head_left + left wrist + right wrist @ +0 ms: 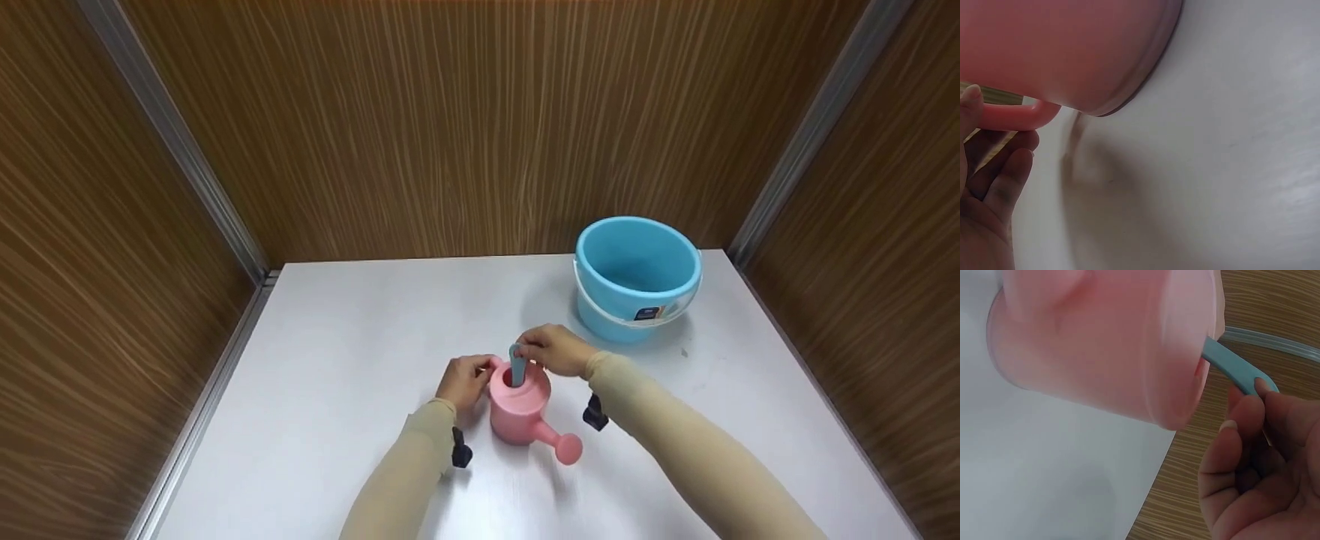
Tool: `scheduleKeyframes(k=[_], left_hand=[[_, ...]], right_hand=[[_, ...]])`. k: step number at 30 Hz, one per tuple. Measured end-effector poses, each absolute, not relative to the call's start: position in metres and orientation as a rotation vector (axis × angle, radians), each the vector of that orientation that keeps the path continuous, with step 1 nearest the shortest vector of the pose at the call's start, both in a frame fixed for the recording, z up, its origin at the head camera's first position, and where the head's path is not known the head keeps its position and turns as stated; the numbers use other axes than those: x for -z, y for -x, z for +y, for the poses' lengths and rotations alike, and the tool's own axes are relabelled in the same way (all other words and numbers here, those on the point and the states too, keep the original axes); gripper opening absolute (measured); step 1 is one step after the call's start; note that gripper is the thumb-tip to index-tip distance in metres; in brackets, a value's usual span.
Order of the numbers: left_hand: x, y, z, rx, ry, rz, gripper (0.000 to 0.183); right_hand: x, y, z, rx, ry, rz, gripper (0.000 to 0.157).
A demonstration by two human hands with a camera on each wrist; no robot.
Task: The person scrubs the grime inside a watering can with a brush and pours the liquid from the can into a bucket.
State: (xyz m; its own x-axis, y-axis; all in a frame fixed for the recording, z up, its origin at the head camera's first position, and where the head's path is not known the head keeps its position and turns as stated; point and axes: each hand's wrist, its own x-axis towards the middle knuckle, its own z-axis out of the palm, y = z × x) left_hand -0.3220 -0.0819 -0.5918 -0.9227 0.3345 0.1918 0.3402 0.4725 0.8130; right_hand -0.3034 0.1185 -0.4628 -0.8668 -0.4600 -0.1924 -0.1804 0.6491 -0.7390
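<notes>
A pink watering can [517,405] stands upright on the white table, its spout pointing toward the front right. My left hand [465,382] holds the can's loop handle [1013,117] between thumb and fingers. From the can's top opening sticks a flat light-blue handle [1235,367] with a rounded end. Thumb and fingers of my right hand [556,349] pinch that rounded end above the opening. Whatever the blue handle belongs to is hidden inside the can.
Behind my right hand, a light-blue bucket [622,300] with a white bail handle stands at the back right of the white table [337,390]. Wood-grain panels [450,135] rise at the back and both sides, with metal strips at the corners.
</notes>
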Motion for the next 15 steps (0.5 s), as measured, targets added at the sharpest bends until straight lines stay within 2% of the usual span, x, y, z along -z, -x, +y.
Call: scheduleKeyframes(k=[8, 15], left_hand=[[0.595, 0.316, -0.099, 1.438, 0.606, -2.664, 0.02], [0.598, 0.311, -0.104, 1.483, 0.568, -2.702, 0.02]], right_hand=[[0.466, 0.308, 0.101, 1.085, 0.594, 2.462, 0.015], [0.48, 0.3, 0.095, 0.983, 0.687, 2.455, 0.015]])
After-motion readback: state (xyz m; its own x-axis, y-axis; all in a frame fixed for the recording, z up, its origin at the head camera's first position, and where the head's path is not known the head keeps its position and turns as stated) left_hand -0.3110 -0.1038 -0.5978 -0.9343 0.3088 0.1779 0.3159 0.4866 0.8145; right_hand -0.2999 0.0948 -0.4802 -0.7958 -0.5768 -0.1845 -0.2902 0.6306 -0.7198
